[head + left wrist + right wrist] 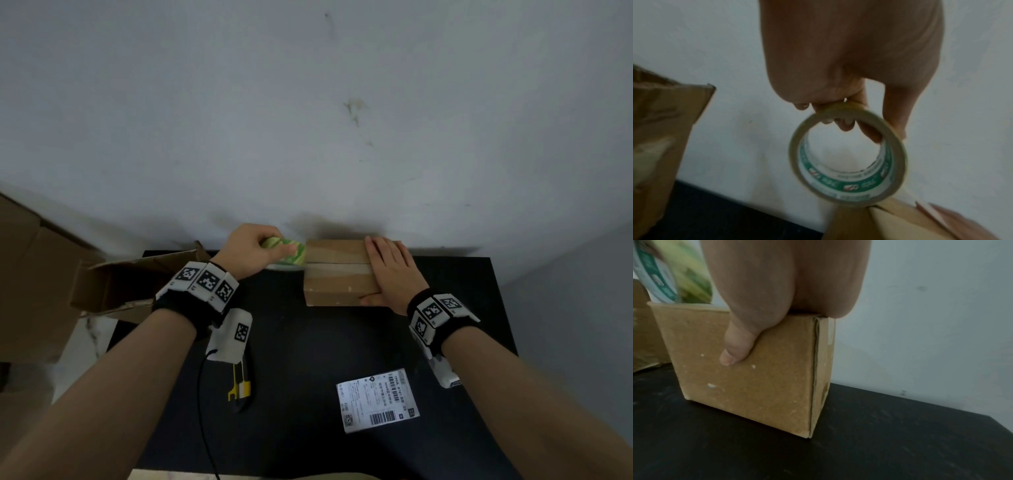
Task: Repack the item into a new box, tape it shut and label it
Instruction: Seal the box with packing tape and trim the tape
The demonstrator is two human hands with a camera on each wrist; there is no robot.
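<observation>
A: From the head view, my left hand (251, 251) is curled round the green-printed roll of clear packing tape (286, 253), touching the left end of the small brown cardboard box (337, 272) at the back of the black tabletop (308, 359). My right hand (390, 270) lies flat, fingers straight, on the box's right end.

B: Anything readable?

A: The white shipping label (378, 399) shows a barcode; the text is too small.

B: Left wrist?

A: Fingers (846, 125) hook inside the roll's core; its green lettering is blurred.

B: Right wrist?

A: Thumb (737, 345) presses the front wall. The box looks stiff and light, so I judge it best held down from the top.
</observation>
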